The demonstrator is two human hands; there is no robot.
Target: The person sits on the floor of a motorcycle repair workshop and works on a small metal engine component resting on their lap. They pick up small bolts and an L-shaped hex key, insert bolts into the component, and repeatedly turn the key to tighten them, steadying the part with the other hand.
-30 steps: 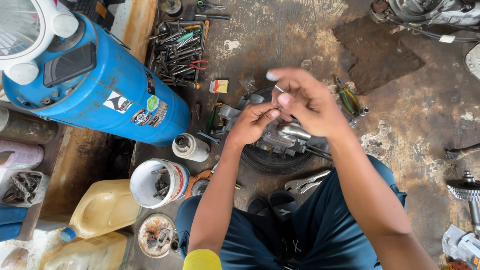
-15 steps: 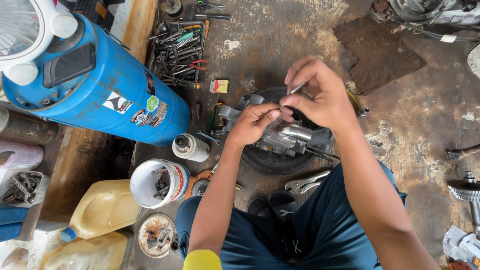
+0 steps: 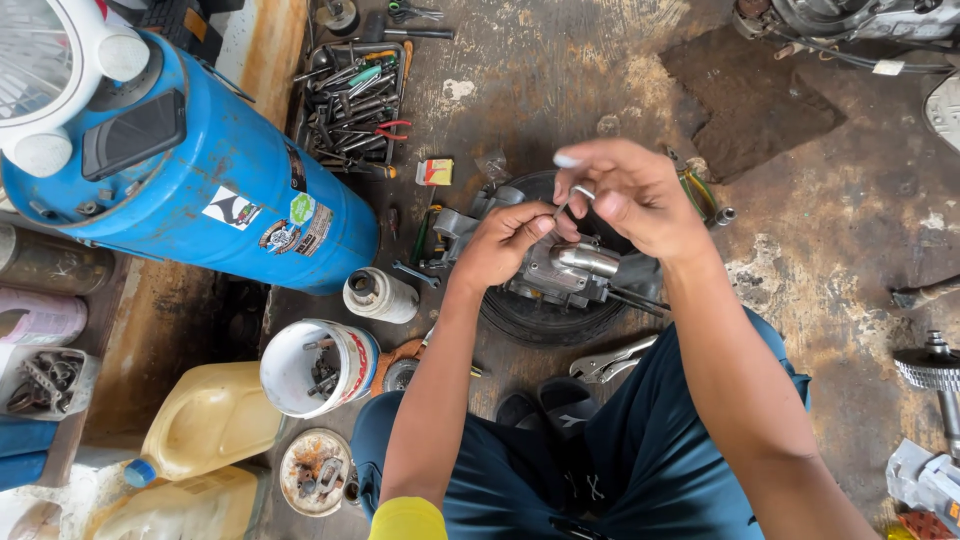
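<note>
Head view: your right hand (image 3: 630, 195) has lifted from 0.5 s ago, its grip pinching a small metal ring (image 3: 583, 192). At its 8 o'clock, your left hand (image 3: 505, 240) pinches that ring's thin stem, above the engine part (image 3: 560, 275).

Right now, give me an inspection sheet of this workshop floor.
Surface: stained, cracked concrete floor.
Job's things: small metal part pinched between both hands, above a metal engine piece lying on a black tyre.
Clutter: tool tray, locking pliers, white bucket of parts, yellow jugs.
Hands: left hand and right hand, fingers closed on the part.
Cables: black cables top right.
Surroundings: blue drum, gear shaft.
</note>
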